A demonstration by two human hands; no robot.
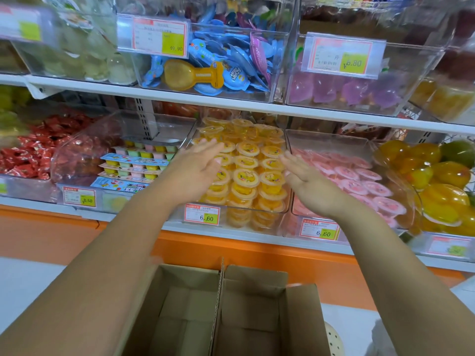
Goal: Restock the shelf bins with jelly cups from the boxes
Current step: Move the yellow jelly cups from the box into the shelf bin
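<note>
Nearest the camera stands an open cardboard box (221, 317), its flaps up and its bare cardboard floor showing. Both bare forearms reach over it toward the lower shelf. The left hand (195, 170) and the right hand (308, 183) are held flat, palms turned toward each other, at the left and right sides of the clear middle bin (257, 215). The fingers of each hand are straight and lie close together, holding nothing; motion blur hides whether the fingertips touch the cups. Between the hands, the yellow jelly cups (248, 173) fill that bin in stacked rows, lids up, above a price tag (201, 214) reading 6.60. Just to the right, a second bin holds pink jelly cups (359, 181), and beyond it sit large yellow and orange jellies (437, 181). Left of the yellow cups lie flat multi-coloured tray packs (133, 165), then red wrapped sweets (33, 155). On the upper shelf, bins hold blue packets (226, 55) and purple jellies (359, 91).
</note>
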